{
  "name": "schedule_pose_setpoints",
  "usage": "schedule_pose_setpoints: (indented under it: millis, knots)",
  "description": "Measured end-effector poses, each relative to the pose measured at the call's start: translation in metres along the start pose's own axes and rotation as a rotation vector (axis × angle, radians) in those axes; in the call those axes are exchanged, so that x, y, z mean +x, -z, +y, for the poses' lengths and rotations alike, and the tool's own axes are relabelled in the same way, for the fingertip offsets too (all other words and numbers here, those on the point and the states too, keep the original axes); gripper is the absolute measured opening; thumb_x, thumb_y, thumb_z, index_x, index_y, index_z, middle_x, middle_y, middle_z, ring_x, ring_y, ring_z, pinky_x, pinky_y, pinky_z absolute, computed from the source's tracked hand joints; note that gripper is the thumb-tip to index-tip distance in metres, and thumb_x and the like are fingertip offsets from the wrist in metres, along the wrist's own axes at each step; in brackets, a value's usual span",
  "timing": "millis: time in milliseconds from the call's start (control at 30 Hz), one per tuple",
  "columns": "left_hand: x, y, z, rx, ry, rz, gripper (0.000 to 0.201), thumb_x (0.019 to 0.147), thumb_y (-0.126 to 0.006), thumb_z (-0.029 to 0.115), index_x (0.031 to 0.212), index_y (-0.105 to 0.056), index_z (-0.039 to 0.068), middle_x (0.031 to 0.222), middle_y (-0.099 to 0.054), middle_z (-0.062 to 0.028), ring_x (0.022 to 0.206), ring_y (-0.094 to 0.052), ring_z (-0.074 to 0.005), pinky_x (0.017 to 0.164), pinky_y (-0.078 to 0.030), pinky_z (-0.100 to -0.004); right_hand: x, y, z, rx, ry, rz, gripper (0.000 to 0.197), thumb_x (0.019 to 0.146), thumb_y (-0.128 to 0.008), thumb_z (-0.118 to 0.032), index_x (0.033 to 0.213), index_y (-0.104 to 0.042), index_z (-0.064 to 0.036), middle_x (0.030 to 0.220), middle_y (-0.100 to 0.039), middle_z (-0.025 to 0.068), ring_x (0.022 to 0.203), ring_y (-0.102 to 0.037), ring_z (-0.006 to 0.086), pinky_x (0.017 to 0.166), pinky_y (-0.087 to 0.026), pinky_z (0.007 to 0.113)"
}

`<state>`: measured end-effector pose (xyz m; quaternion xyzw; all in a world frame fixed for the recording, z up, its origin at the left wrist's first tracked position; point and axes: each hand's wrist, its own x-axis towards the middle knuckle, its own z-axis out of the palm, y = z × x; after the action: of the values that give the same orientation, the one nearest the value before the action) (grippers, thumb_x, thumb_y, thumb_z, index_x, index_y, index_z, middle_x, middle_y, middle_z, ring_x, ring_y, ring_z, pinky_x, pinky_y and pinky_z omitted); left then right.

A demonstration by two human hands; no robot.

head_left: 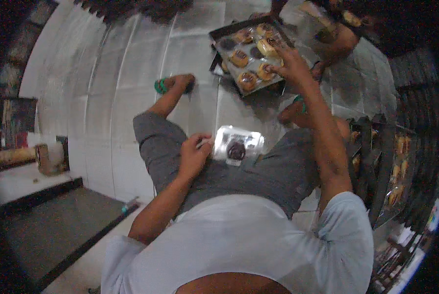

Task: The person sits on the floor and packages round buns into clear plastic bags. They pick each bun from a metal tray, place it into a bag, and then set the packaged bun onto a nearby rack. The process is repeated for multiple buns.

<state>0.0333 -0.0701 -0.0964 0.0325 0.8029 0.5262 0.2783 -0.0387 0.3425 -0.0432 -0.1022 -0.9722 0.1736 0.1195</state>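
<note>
My left hand [194, 153] is above my lap, its fingers curled in a pinch at the left edge of a shiny clear plastic bag [251, 140] with a dark round print. The bag lies between my thighs. My right hand [294, 64] is stretched out over a dark baking tray [245, 92], thumb and fingers spread beside the round buns there. Several golden buns [239, 58] with dark topping sit in this tilted tray, some with a plastic sheen. Its near right corner is partly behind my hand and arm.
A second tray [216, 64] shows under the first. Another person's bare limb [339, 46] is at the far right. On the right stands a dark rack [376, 166] holding buns [398, 169]. A dark-edged grey slab [67, 228] and a brown container [51, 159] are at left.
</note>
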Motion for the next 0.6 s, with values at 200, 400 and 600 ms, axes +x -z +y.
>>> schedule_pose_setpoints:
  millis: [200,400,600]
  knots:
    - [0.036,-0.014,-0.044,0.366,0.058,-0.102,0.066,0.087,-0.078,0.044,0.124,-0.067,-0.008,0.135,-0.059,-0.0321,0.127,-0.058,-0.0409,0.107,-0.046,-0.0474,-0.084,-0.107,-0.061,0.454,-0.317,-1.037,0.093,0.085,-0.056,-0.085,0.140,-0.066,-0.0100,0.120,-0.073,0.0244,0.120,-0.066,0.0398,0.102,-0.052,0.049]
    - [0.030,0.007,0.011,0.154,0.194,-0.320,0.080,0.081,-0.084,0.055,0.123,-0.066,-0.009,0.115,-0.070,-0.0223,0.108,-0.068,-0.0313,0.093,-0.053,-0.0404,-0.117,-0.121,-0.062,0.710,-0.478,-0.656,0.069,0.094,-0.063,-0.067,0.115,-0.073,-0.0015,0.099,-0.072,0.0150,0.089,-0.068,0.0264,0.074,-0.053,0.039]
    - [0.036,-0.010,0.005,0.109,0.115,-0.253,0.092,0.081,-0.089,0.043,0.145,-0.051,-0.011,0.124,-0.069,-0.0224,0.112,-0.067,-0.0274,0.096,-0.053,-0.0382,-0.068,-0.196,0.068,1.114,-1.011,-0.206,0.051,0.093,-0.072,-0.049,0.107,-0.067,-0.0009,0.091,-0.065,0.0179,0.074,-0.063,0.0299,0.061,-0.053,0.042]
